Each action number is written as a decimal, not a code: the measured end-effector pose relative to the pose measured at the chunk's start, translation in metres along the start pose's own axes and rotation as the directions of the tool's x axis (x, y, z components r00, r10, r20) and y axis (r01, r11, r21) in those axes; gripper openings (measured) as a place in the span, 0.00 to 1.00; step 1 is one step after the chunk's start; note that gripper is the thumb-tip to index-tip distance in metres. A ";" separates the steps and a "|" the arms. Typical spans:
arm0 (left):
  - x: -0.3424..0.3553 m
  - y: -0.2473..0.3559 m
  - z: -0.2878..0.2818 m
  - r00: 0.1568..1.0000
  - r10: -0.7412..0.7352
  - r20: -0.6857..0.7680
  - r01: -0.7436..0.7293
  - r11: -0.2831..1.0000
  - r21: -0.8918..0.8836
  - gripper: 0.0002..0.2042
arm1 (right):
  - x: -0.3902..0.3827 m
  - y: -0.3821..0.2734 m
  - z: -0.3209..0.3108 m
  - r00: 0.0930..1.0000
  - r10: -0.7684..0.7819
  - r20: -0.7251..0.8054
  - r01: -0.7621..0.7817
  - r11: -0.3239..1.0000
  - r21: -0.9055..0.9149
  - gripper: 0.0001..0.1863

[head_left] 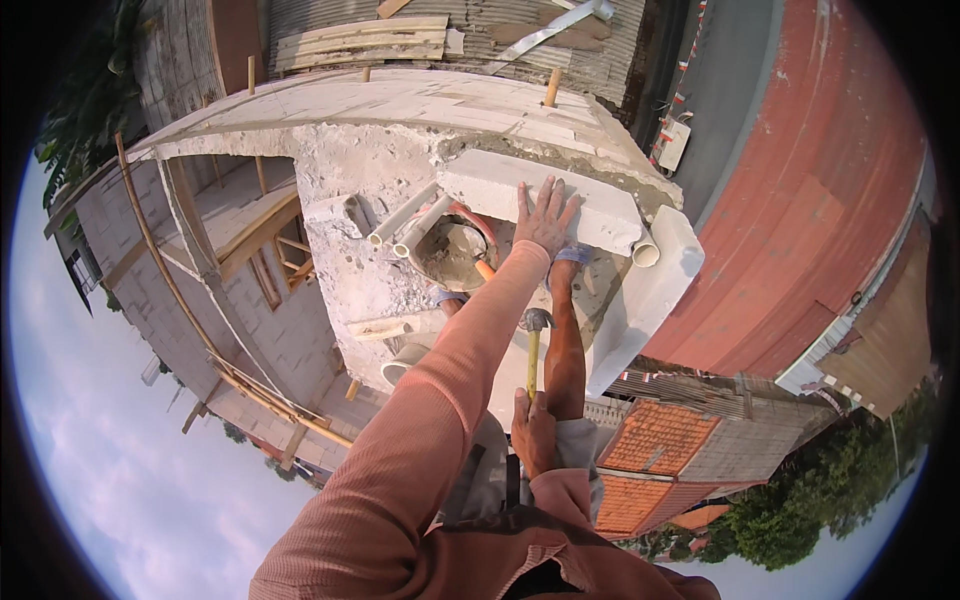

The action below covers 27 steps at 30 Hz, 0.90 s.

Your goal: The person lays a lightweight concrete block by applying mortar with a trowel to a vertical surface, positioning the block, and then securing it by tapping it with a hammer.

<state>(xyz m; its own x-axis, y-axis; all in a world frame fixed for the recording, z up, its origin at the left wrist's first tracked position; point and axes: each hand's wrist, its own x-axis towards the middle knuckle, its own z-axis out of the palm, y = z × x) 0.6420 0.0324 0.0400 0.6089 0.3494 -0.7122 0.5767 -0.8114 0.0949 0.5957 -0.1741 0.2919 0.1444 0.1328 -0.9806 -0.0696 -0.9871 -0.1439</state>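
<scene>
My left hand (545, 215) lies flat with spread fingers on a white lightweight block (500, 185) that sits on grey mortar atop a rough white wall (400, 110). The arm wears a salmon sleeve. Close to my waist, my right hand (533, 430) grips the yellow handle of a hammer (534, 350), whose metal head points up toward the block. My bare leg and blue sandals (572, 256) stand just below the block.
A bucket of grey mortar (450, 250) holding an orange-handled tool sits left of my feet, beside white plastic pipes (405, 215). Another white block (655, 290) leans at the right. Red and orange roofs (800, 220) lie far below; wooden planks (360, 40) rest beyond the wall.
</scene>
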 end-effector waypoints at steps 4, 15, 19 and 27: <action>0.003 0.002 -0.005 1.000 0.007 0.024 -0.006 0.999 -0.037 0.42 | 0.003 -0.001 -0.002 1.000 0.007 0.005 -0.007 0.999 -0.035 0.20; 0.002 -0.002 -0.003 0.998 0.014 0.058 -0.013 1.000 -0.003 0.42 | 0.003 0.024 0.015 0.917 -0.398 -0.023 0.358 0.847 -0.393 0.12; 0.001 -0.003 -0.003 0.996 0.003 0.086 -0.003 1.000 0.001 0.42 | 0.002 0.015 0.013 0.949 -0.289 -0.123 0.275 0.954 -0.121 0.17; -0.001 -0.001 -0.010 0.993 0.013 0.121 -0.018 0.999 0.039 0.41 | 0.003 0.024 0.020 0.979 -0.204 0.027 0.204 0.947 -0.246 0.14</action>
<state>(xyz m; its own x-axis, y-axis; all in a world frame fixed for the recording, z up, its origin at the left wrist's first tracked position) 0.6464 0.0376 0.0476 0.5455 0.2796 -0.7901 0.5443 -0.8350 0.0804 0.5749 -0.1956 0.2830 0.1291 0.3335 -0.9339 0.2067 -0.9301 -0.3036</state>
